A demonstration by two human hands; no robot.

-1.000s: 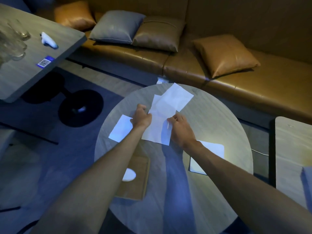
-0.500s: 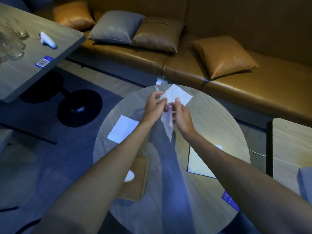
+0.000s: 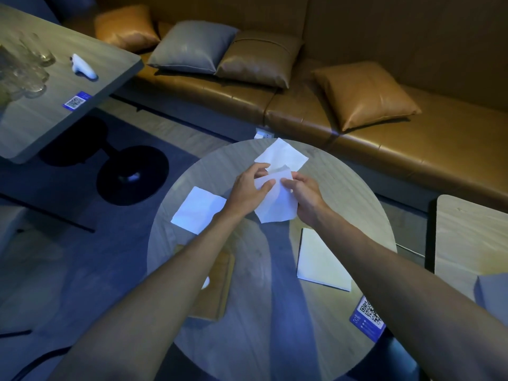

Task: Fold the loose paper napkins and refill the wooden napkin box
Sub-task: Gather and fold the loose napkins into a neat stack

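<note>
While both hands pinch it above the round bench [image 3: 343, 193], white napkin [image 3: 276, 207] mid-fold, left hand [image 3: 248, 192] clamped, right hand [image 3: 305, 198] clamped, wooden napkin box [image 3: 217, 295] near-left under the forearm.

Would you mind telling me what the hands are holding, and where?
Both hands, left and right, pinch one paper napkin near its upper edge.

White napkins [image 3: 276, 200] on a pale wood-grain table [image 3: 343, 193], tan leather sofa [image 3: 439, 149] with one grey cushion [image 3: 192, 48], blue QR sticker [image 3: 368, 318].
</note>
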